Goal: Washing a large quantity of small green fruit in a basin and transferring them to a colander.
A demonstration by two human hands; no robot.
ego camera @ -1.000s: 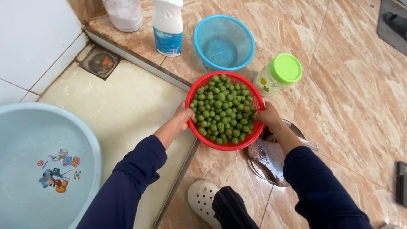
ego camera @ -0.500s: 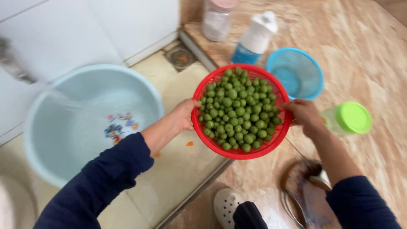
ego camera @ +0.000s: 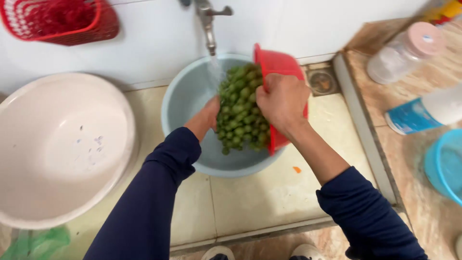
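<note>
A red colander (ego camera: 278, 67) full of small green round fruits (ego camera: 239, 110) is tipped steeply on its side over a light blue basin (ego camera: 185, 103). My right hand (ego camera: 281, 101) grips the colander's near rim. My left hand (ego camera: 208, 115) is on the opposite rim, next to the fruits. Water runs from a metal tap (ego camera: 208, 21) above the basin and falls onto the fruits. The fruits hang in a heap at the colander's mouth, above the basin's inside.
A large white basin (ego camera: 62, 144) lies at the left. A red basket (ego camera: 57, 19) hangs on the white wall. At the right, a raised marble step holds a clear jar (ego camera: 402, 53), a white and blue bottle (ego camera: 426, 113) and a blue bowl (ego camera: 445, 166). A floor drain (ego camera: 321, 82) is nearby.
Both hands carried the colander from the marble floor over to the blue basin and tipped it on its side under the running tap. My view swung left with it.
</note>
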